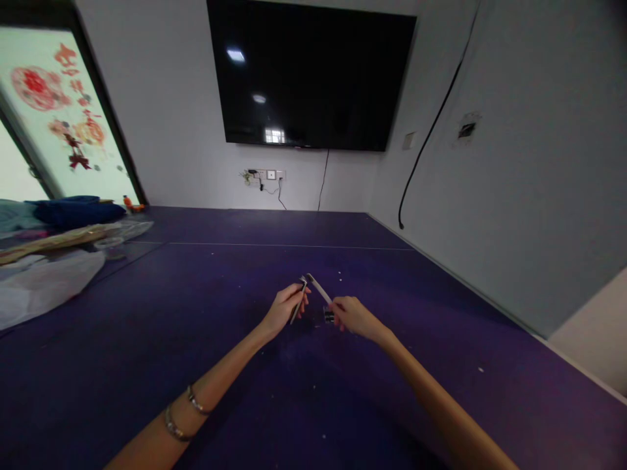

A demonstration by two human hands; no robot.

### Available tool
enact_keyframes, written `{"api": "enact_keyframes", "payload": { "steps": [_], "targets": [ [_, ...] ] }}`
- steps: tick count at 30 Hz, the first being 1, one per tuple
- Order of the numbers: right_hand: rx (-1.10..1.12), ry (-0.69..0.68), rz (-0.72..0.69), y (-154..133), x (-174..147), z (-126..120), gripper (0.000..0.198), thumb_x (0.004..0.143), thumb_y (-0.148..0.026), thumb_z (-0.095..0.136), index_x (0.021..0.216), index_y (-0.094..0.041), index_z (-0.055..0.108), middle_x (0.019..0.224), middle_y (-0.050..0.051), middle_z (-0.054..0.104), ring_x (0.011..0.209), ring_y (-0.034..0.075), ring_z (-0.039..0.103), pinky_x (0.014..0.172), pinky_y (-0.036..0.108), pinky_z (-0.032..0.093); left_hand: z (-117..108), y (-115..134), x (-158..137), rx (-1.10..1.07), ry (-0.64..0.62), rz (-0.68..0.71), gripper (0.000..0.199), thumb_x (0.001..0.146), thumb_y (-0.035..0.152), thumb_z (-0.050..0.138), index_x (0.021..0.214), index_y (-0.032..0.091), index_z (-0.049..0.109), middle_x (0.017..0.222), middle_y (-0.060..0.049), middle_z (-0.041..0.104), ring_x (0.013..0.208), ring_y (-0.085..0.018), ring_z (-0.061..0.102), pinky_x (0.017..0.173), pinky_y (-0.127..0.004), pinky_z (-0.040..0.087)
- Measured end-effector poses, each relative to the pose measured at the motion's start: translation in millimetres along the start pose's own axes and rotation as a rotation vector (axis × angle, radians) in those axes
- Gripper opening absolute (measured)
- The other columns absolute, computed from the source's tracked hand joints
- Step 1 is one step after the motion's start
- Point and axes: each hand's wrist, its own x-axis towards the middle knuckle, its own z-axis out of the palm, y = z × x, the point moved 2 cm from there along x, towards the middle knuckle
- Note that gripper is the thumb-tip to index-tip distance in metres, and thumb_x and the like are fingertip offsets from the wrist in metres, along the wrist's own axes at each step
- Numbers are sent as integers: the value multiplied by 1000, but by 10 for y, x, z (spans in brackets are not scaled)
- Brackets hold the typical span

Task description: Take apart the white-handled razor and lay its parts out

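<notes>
Your left hand point(285, 308) has its fingers closed around a slim dark-handled tool point(295, 312), and your right hand point(356, 316) pinches a pale stick point(321, 290), its dark tip just beside the tool's head, both in front of you over the purple surface point(206, 365). With so light a pinch, the stick could twist, and its tip could skid off the small head into your left fingers. A small dark item point(328, 315) by your right fingertips could get knocked; you can't tell whether it's held. White plastic point(59, 284) lies well apart at left, and a black cable point(431, 127) hangs beyond reach.
</notes>
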Motion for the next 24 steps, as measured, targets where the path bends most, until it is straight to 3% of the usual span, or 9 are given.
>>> {"api": "enact_keyframes", "payload": {
  "steps": [4, 10, 15, 20, 24],
  "targets": [
    [228, 73, -217, 65, -96, -406, 33, 88, -36, 40, 83, -15, 65, 66, 2, 61, 56, 10, 54, 54, 20, 41, 31, 17, -1, 63, -52, 72, 19, 77, 27, 59, 90, 14, 58, 87, -6, 65, 71, -14, 62, 69, -28, 48],
    [276, 206, -237, 105, -240, -778, 35, 83, -39, 49, 101, -16, 69, 79, 4, 65, 71, 14, 55, 66, 25, 42, 27, 65, -48, 94, -32, 96, 15, 74, 22, 63, 85, 15, 55, 88, -7, 68, 80, -17, 65, 77, -33, 48],
    [203, 179, -276, 39, -316, -756, 33, 82, -39, 53, 101, -18, 70, 79, 5, 66, 71, 15, 56, 65, 26, 42, 20, 146, -90, 156, 18, 122, 11, 72, 20, 65, 76, 16, 56, 82, -4, 67, 80, -16, 63, 77, -30, 47],
    [239, 119, -279, -11, -316, -663, 31, 81, -39, 56, 101, -20, 70, 80, 5, 67, 71, 15, 57, 64, 25, 42, 31, 124, -108, 229, 6, 147, 12, 70, 21, 68, 75, 16, 58, 72, 1, 63, 70, -13, 59, 68, -25, 45],
    [245, 135, -261, 31, -276, -631, 29, 81, -37, 56, 100, -21, 71, 82, 4, 67, 74, 16, 58, 67, 26, 43, 58, 122, -135, 212, -44, 141, 11, 72, 22, 66, 75, 16, 57, 79, -2, 66, 77, -15, 61, 72, -27, 46]
  ]
}}
